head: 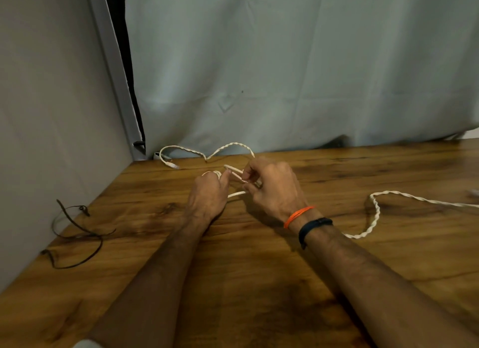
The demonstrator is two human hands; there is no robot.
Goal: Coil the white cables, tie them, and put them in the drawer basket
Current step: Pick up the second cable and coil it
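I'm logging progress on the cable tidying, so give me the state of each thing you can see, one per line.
white cable: partly coiled, not tied, its loose lengths trailing over the table
left hand: gripping the cable loops
right hand: pinching a strand of cable
dark tie: lying loose and unused at the table's left edge

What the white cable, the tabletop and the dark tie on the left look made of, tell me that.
White cable: looks like twisted or braided sheathing, matte, judging by its spiral ridges. Tabletop: wood or wood-look laminate, with brown grain, dark knots and a slight sheen. Dark tie: thin, limp, matte string or leather cord; too thin to tell which.
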